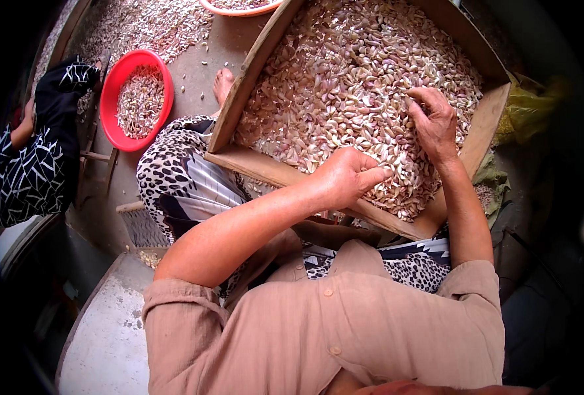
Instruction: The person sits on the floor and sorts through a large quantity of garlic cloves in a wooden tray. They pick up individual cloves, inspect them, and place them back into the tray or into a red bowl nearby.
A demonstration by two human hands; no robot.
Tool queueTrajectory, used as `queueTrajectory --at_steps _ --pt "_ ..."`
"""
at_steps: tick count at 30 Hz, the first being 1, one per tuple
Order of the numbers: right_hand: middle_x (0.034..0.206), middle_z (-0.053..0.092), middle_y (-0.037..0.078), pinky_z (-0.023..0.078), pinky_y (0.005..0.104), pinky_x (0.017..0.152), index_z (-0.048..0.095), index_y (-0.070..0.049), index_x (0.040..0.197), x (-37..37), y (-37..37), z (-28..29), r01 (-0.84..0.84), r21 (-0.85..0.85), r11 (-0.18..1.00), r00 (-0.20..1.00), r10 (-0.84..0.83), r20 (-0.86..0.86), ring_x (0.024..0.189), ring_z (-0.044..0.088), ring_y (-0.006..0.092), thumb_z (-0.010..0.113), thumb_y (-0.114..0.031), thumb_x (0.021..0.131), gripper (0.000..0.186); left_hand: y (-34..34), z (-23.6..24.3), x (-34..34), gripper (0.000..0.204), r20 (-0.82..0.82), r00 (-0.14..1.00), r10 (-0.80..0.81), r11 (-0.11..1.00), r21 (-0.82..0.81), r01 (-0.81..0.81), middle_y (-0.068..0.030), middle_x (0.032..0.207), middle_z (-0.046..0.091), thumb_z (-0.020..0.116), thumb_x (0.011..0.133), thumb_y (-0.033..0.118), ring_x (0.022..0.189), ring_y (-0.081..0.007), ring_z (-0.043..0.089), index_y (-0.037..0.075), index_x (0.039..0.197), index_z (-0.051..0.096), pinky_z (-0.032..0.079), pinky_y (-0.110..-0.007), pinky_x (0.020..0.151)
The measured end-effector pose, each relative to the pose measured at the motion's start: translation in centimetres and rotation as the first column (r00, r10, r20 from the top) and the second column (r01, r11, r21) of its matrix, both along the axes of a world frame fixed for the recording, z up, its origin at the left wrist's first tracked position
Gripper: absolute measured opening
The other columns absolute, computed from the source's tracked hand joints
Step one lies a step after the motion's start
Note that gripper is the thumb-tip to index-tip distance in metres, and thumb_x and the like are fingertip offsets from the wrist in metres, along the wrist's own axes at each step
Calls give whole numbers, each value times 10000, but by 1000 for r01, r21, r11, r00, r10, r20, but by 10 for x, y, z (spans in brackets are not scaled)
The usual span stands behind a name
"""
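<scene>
"Where do the garlic cloves [351, 85] lie?"

"Spread across the wooden tray [255, 74], from its left edge right down into the near right corner. More sit in the red basin [109, 108], on the floor past the tray's left edge."

"And the person's left hand [350, 176]?"

"Just inside the near edge, toward the near right corner, low over the cloves. Its fingers are curled, thumb and forefinger brought close together; whether a clove is between them, one cannot tell."

"The right hand [436, 125]?"

"Farther up, inside the right edge, above the cloves. The fingers bend toward the thumb, and again one cannot tell if they grip anything."

"What about markings?"

"The tray's boards look plain. The yellow bag [527, 110] beyond the right edge is too shadowed to make out any print. Otherwise it's pattern: leopard spots on the person's clothing over the left knee, white lines on the co-worker's dark clothing [36, 172] at far left."
</scene>
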State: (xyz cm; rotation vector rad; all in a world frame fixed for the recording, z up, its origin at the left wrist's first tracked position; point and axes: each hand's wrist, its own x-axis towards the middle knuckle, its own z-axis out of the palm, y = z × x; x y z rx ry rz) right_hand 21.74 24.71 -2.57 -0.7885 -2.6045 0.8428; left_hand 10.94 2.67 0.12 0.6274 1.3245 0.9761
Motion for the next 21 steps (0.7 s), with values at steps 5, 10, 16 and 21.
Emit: queueTrajectory --at_steps 5,10,16,21 --pt "997 709 86 568 368 807 710 -78 1032 -37 10 -14 -135 43 990 990 137 -44 903 698 269 684 -35 875 165 4 -13 2 460 46 999 27 998 -57 -24 62 563 466 644 1003 314 545 -46 386 55 627 587 314 -279 483" --pt "969 686 63 561 402 826 698 -127 1025 -70 26 -25 -281 177 943 946 242 217 942 686 274 661 -68 873 168 6 -13 -1 448 35 994 101 993 -67 -99 62 560 465 645 1006 312 531 -44 381 62 637 594 307 -271 482" --pt "968 705 75 564 391 781 711 -79 952 -78 25 -21 -320 185 929 918 256 303 895 701 289 711 -80 829 123 5 -25 -5 460 87 982 168 985 -48 -165 56 550 458 633 1019 310 513 -43 383 74 627 573 303 -257 475" --pt "973 704 23 571 389 773 718 -134 918 -63 21 -20 -221 182 958 951 171 257 862 704 228 719 -182 896 53 8 -15 -9 457 196 949 247 967 -104 -231 50 552 473 626 1021 332 460 -53 377 93 637 564 290 -263 424"
